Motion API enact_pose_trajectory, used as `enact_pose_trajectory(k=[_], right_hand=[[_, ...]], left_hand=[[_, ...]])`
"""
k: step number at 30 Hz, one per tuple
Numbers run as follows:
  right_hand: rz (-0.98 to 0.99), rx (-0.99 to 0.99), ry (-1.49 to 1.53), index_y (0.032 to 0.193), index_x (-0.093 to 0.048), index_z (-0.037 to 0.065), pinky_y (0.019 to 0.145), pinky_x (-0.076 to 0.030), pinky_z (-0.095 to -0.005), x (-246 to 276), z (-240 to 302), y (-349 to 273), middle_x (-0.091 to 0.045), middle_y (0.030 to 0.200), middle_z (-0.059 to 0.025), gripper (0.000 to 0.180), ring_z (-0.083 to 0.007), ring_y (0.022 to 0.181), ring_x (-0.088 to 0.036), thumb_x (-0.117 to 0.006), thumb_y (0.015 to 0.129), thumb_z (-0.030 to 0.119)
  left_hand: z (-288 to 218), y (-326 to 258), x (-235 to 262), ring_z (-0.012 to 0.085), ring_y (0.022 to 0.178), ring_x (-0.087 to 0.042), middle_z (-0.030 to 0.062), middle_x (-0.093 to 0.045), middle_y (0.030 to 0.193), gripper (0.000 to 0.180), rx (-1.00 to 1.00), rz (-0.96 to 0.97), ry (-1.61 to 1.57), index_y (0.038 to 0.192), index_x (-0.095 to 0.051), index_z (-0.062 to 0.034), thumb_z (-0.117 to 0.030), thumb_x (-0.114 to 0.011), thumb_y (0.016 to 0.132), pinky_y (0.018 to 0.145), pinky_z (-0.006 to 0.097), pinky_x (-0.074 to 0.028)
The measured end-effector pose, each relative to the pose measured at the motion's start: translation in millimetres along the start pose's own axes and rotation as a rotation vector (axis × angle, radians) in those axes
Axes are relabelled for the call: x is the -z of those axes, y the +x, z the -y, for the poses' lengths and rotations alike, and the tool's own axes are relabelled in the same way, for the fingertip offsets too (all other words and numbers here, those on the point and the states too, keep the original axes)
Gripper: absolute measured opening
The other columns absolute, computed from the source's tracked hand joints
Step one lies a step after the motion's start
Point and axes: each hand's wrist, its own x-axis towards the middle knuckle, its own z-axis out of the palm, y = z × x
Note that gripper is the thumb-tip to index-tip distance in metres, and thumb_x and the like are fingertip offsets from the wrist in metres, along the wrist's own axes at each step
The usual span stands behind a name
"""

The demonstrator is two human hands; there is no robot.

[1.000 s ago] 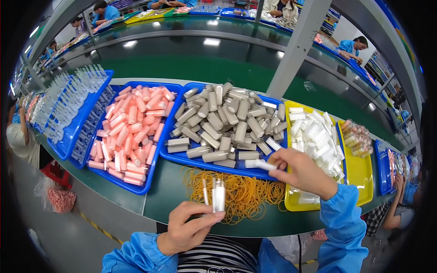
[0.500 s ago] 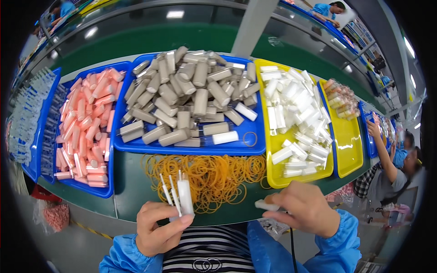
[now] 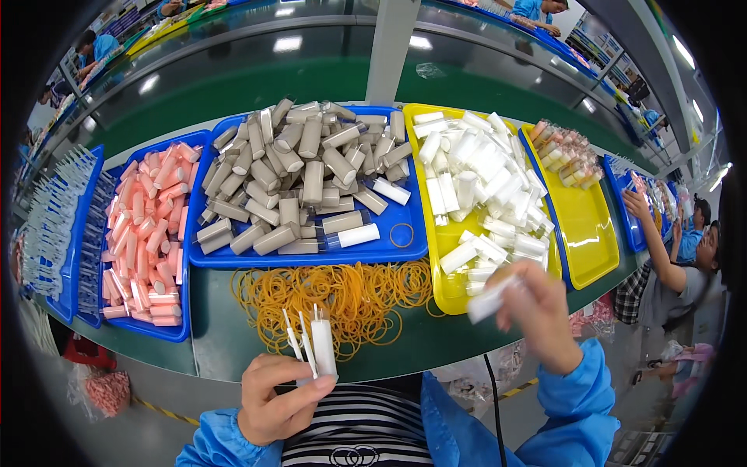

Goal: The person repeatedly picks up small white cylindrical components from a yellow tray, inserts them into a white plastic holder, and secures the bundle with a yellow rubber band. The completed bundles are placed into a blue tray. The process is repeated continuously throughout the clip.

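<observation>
Upright in my left hand (image 3: 284, 397) are a white tube (image 3: 323, 346) and two thin white sticks (image 3: 303, 342), pinched at their lower ends between thumb and fingers. My right hand (image 3: 541, 315), smeared by motion, grips a white tube (image 3: 492, 301) over the front edge of a yellow tray (image 3: 445, 300). In that tray lies a heap of white tubes (image 3: 498, 183) with clear ends. Between my hands and the blue tray (image 3: 311, 259), orange rubber bands (image 3: 334, 300) are spread on the green table (image 3: 233, 362).
Grey tubes (image 3: 311, 156) fill the middle blue tray; pink tubes (image 3: 152, 233) fill another at left. Farther left stand clear-and-white pieces (image 3: 54, 226). A second yellow tray (image 3: 587, 241) holds banded bundles (image 3: 564, 156). A person (image 3: 669, 268) works at the right.
My right hand has moved up and right to the yellow tray, where a larger white tube now shows in its fingers instead of the small white piece. My left hand keeps its hold.
</observation>
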Motion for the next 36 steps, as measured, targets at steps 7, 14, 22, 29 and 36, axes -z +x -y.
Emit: enact_pose_trajectory(k=[7, 14, 22, 29, 36], right_hand=[[-0.435, 0.814, -1.037, 0.112, -0.062, 0.001, 0.086, -0.044, -0.0396, 17.0, 14.1, 47.0, -0.063, 0.105, -0.0147, 0.033, -0.0297, 0.096, -0.058, -0.07, 0.081, 0.003], [0.164, 1.099, -1.081, 0.099, -0.066, 0.008, 0.079, -0.042, -0.0367, -52.2, 21.5, 97.3, -0.063, 0.09, -0.003, 0.022, -0.0237, 0.09, -0.057, -0.066, 0.077, 0.007], [0.519, 1.084, -1.338, 0.086, -0.064, 0.009, 0.078, -0.047, -0.0356, -85.6, 24.3, 151.1, -0.062, 0.089, -0.0055, 0.011, -0.0231, 0.089, -0.06, -0.066, 0.076, 0.012], [0.403, 0.706, -0.963, 0.102, -0.059, 0.006, 0.081, -0.049, -0.0412, -71.0, 44.5, 143.5, -0.061, 0.09, -0.0124, 0.033, -0.0326, 0.095, -0.06, -0.074, 0.073, 0.006], [0.16, 0.794, -1.406, 0.107, -0.062, 0.008, 0.076, -0.045, -0.0386, -46.9, 56.2, 108.1, -0.065, 0.09, -0.011, 0.04, -0.0283, 0.085, -0.059, -0.077, 0.069, 0.008]], left_hand=[[-1.3, 0.2, -8.4, 0.018, 0.076, -0.062, 0.0026, -0.064, 0.098, 0.045, -0.035, -0.038, -0.044, 0.106, -0.075, -0.0154, 0.0, -0.078, 0.063, 0.061, 0.029, -0.046], [0.1, 1.4, -6.4, 0.0177, 0.073, -0.062, 0.0037, -0.065, 0.097, 0.043, -0.015, -0.056, -0.025, 0.105, -0.075, -0.0138, 0.002, -0.078, 0.065, 0.059, 0.028, -0.046], [6.9, -7.2, 3.9, 0.0196, 0.077, -0.062, 0.0055, -0.062, 0.1, 0.044, 0.009, -0.058, -0.02, 0.103, -0.072, -0.0134, 0.007, -0.076, 0.065, 0.067, 0.03, -0.046], [12.9, -7.3, 12.2, 0.0192, 0.077, -0.062, 0.0044, -0.063, 0.099, 0.042, 0.039, -0.034, -0.032, 0.104, -0.074, -0.0139, 0.005, -0.076, 0.067, 0.067, 0.03, -0.046], [18.4, -7.7, 8.9, 0.019, 0.076, -0.061, 0.0038, -0.064, 0.097, 0.041, 0.033, -0.059, -0.016, 0.104, -0.075, -0.0145, 0.004, -0.075, 0.067, 0.064, 0.03, -0.046]])
